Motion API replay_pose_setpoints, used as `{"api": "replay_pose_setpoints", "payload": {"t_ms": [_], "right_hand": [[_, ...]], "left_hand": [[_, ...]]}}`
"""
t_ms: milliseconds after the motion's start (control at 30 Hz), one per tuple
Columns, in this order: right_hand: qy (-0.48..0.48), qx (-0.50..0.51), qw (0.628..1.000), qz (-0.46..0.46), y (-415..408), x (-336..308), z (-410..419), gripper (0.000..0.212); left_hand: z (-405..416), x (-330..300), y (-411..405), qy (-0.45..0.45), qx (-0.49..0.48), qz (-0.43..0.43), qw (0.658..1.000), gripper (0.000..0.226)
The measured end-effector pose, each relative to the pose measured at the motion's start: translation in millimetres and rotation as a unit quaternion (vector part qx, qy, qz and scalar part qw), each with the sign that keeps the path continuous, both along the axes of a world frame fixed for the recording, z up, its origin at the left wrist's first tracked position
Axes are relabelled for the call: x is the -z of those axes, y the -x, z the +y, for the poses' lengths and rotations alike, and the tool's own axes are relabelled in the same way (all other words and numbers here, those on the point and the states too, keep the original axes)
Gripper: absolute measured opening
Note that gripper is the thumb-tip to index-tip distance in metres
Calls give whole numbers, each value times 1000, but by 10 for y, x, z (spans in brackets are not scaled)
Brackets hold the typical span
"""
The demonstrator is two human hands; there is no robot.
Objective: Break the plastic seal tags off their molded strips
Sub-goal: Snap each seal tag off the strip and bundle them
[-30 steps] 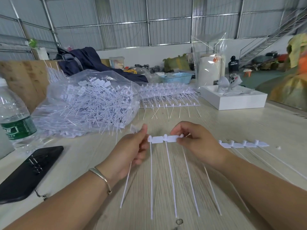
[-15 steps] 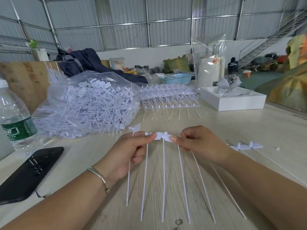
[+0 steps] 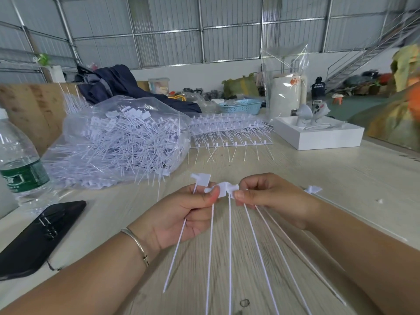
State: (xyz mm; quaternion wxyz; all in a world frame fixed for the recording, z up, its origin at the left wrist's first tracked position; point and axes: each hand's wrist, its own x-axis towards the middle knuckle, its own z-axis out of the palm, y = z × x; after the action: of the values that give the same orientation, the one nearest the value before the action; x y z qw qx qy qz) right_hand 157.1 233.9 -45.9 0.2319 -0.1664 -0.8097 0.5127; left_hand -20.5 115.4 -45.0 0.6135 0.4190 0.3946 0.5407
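Pale wood-grain boards make the table [image 3: 318, 178] under a big hall with grey metal walls. Low over its near part, the left hand [image 3: 181, 214] pinches with thumb and forefinger the left end of a short white moulded plastic strip of seal tags [image 3: 223, 189], and the right hand [image 3: 270, 196] pinches the right end of the same strip, so the two hands are nearly touching at their fingertips. The other fingers of both hands are curled into the palm. One single white tag with a flat square head [image 3: 202, 179] stands up out of the left hand, its thin tail passing down through the curled fingers. Long thin white tails [image 3: 230, 246] hang from the strip toward the camera and spread like a fan above the table. The left wrist wears a thin metal bangle [image 3: 136, 243]. Just behind the right hand a small piece of white tag strip [image 3: 313, 189] lies on the table. Farther to the left lies a black phone [image 3: 38, 237], face up, and beside it stands a clear plastic water bottle with a green label [image 3: 19, 160]. Behind the hands, a clear plastic bag full of loose white tags [image 3: 120, 142] rests on the table, and to its right is a flat pile of unbroken white tag strips [image 3: 229, 130]. At the far right is a white shallow box [image 3: 318, 135] holding some grey objects. A dark blue cloth heap [image 3: 118, 85] lies at the far edge.
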Motion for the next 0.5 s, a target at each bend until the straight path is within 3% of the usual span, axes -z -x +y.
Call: {"api": "replay_pose_setpoints", "payload": {"t_ms": [233,400,500], "right_hand": [[42,-58,997,-7,12,-21,-83,43],[26,-41,999,13,41,-16,-119,60],[-20,-5,1000,16,48,-7,-111,60]], "left_hand": [[-12,23,-36,51,105,62,991,36],[-4,38,-52,100,146,107,978,36],[-9,13,-62,137,117,121,976,42]]}}
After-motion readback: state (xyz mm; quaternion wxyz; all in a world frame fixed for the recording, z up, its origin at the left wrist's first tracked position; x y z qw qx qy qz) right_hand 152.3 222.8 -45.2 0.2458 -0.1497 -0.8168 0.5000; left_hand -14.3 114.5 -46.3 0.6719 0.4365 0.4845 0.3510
